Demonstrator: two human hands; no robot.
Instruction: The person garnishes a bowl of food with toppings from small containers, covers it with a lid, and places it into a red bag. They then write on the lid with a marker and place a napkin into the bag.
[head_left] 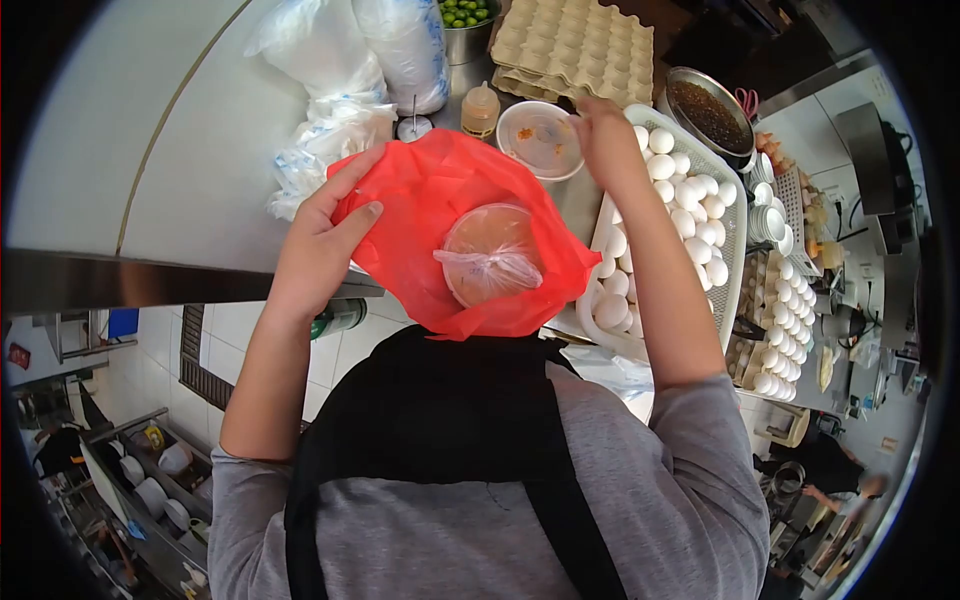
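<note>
Your left hand (325, 235) grasps the rim of a red plastic bag (400, 215), thumb on the inner side and fingers outside, so its mouth gapes between your forearms. Your right hand (603, 140) is at the edge of a round plastic container (540, 140) with orange bits showing in it; you cannot tell from here whether the fingers grip that edge or only touch it. Inside the red bag, to the right of your left hand, sits a round tub (490, 218) of something orange-brown, wrapped in a clear bag (490, 268) gathered on top. Just beyond the red bag, between your hands, stands a squeeze bottle (480, 110). Under your right forearm lies a white plastic basket (735, 250) of white eggs (685, 190); past your right hand are stacked pulp egg trays (575, 45), and to its right a metal bowl (738, 156) with dark brown contents. Beyond your left hand stand packed plastic bags (330, 60), with green limes (465, 13) in a metal pot (468, 43) farther out
</note>
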